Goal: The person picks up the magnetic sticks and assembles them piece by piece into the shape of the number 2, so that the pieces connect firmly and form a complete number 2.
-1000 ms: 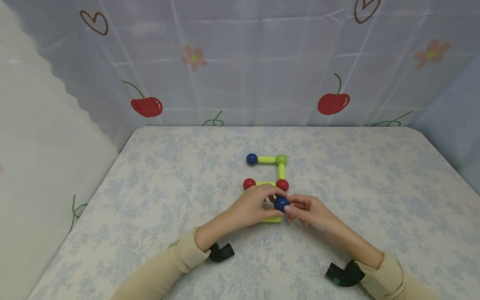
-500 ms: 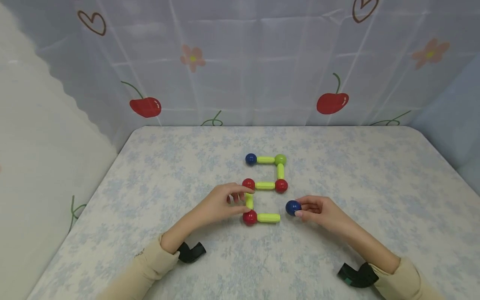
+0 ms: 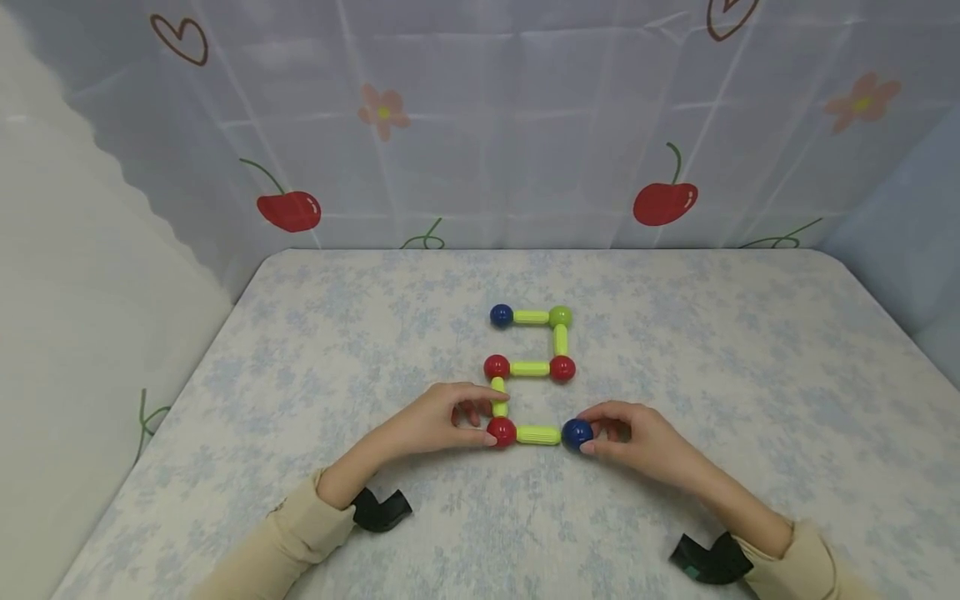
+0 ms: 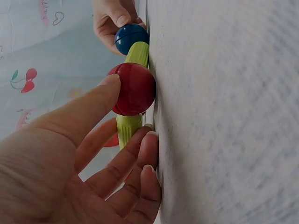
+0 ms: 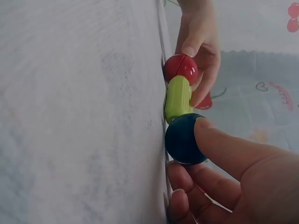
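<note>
A ball-and-rod figure lies on the table. My right hand (image 3: 637, 433) pinches a blue ball (image 3: 577, 435) at the near right, against the end of a yellow-green rod (image 3: 537, 435). At that rod's other end is a red ball (image 3: 502, 432). My left hand (image 3: 435, 422) holds this corner, its thumb on the red ball and its index finger across the upright rod (image 3: 498, 400). In the left wrist view the thumb (image 4: 110, 88) presses the red ball (image 4: 135, 89). In the right wrist view the blue ball (image 5: 184, 139) meets the rod (image 5: 178, 99).
Farther up, the figure continues with two red balls (image 3: 562, 369), a green ball (image 3: 560, 317) and a blue ball (image 3: 501, 316) joined by rods. The table (image 3: 337, 317) has a pale flowered cover. A printed curtain (image 3: 480, 125) hangs behind it.
My left hand has moved left, off the blue ball, to the near-left red ball. The right hand first drew the blue ball right, then brought it down and left to the rod's end.
</note>
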Demonstrator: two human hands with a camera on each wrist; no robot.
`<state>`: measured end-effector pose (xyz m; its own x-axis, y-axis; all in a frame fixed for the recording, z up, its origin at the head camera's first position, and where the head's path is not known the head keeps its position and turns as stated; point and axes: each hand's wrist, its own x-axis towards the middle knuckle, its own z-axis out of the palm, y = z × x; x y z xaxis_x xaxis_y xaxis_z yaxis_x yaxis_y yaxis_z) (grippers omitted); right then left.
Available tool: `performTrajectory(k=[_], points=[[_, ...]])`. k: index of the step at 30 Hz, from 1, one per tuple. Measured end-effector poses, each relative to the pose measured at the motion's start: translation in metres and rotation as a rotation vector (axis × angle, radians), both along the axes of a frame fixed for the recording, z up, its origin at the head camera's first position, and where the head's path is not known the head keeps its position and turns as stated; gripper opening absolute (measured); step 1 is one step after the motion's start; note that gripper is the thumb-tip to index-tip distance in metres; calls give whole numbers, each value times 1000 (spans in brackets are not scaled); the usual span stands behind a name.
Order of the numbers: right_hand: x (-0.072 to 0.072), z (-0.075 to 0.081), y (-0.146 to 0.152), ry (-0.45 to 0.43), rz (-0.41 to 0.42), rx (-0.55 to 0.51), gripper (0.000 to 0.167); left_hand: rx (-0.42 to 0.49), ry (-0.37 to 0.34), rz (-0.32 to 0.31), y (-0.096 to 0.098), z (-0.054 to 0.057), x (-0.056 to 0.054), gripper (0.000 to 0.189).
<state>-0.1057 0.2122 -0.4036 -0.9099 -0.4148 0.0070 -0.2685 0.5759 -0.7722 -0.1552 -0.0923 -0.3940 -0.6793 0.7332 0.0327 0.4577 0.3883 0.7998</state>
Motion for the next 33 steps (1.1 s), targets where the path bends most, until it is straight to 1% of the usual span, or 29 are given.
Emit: performTrajectory(k=[3, 7, 12, 16, 18, 24, 28, 33], points=[[1, -1, -1, 24, 7, -3, 31, 2, 6, -2, 0, -1, 0, 48], [1, -2, -2, 37, 10, -2, 31, 7, 19, -2, 0, -1, -1, 47], [2, -2, -1, 46, 10, -1, 32, 9, 18, 3, 0, -2, -1, 48], [2, -2, 0, 46, 7, -1, 32, 26, 43, 19, 2, -5, 0, 44], [2, -3, 0, 44, 8, -2, 32, 33, 42, 34, 3, -6, 0, 42], [3, -2, 0, 37, 6, -12, 32, 62, -37, 63, 5, -6, 2, 39], [3, -2, 0, 33, 9, -23, 31, 80, -67, 61, 4, -8, 1, 39], [3, -2, -1, 33, 14, -12, 32, 98, -106, 55, 2, -9, -1, 39]])
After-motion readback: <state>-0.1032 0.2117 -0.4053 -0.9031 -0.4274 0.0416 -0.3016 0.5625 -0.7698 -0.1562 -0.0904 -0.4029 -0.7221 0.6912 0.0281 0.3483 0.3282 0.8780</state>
